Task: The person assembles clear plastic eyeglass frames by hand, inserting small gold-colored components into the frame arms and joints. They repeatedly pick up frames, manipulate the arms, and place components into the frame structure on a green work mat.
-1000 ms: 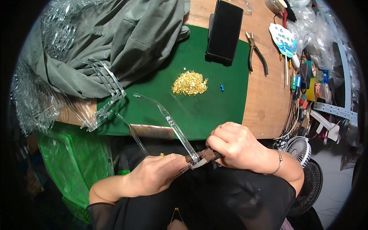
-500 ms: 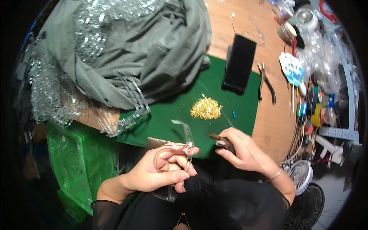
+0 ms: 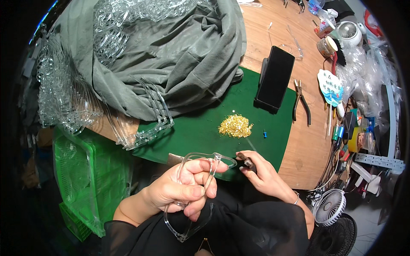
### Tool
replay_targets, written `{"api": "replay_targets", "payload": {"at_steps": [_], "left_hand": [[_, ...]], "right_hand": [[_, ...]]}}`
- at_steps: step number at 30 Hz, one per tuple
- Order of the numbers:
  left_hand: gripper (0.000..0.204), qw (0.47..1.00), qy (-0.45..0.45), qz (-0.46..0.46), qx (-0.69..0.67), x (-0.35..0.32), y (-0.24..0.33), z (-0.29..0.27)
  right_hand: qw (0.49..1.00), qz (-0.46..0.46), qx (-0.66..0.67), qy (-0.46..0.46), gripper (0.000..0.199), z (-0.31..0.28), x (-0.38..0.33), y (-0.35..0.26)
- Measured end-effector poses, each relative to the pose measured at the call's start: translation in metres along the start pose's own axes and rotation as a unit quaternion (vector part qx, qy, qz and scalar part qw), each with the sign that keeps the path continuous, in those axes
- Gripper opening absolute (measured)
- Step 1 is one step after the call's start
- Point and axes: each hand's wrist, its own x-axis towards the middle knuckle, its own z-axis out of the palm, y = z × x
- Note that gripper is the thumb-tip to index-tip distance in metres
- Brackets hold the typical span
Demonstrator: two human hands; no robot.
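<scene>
A wooden counter (image 3: 301,170) carries a green mat (image 3: 200,132), on which a small heap of gold-coloured bits (image 3: 235,126) lies near a blue push pin (image 3: 265,135). A black phone (image 3: 278,79) leans at the mat's far right corner, with pliers (image 3: 301,104) just beside it on bare wood. Grey cloth (image 3: 183,72) is bunched at the left, clear plastic frames (image 3: 64,94) massed in and around it. A green basket (image 3: 79,170) stands below the counter's left side; to the right are cables (image 3: 326,168), a white fan (image 3: 329,207) and a black fan (image 3: 335,239). At the near edge, the left hand (image 3: 183,190) has its grip closed around a clear eyeglass frame (image 3: 217,157), held before the person's dark clothing (image 3: 252,222). The right hand (image 3: 268,178), apart from that frame, has its grip clamped on a dark hand tool (image 3: 246,162), partly hidden by the fingers.
</scene>
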Motion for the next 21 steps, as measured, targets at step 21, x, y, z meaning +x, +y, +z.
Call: {"api": "replay_targets", "payload": {"at_steps": [21], "left_hand": [[0.052,1.0,0.017,0.003,0.007,0.002,0.001,0.002]], "right_hand": [[0.996,-0.001,0.031,0.086,0.02,0.018,0.01,0.025]]}}
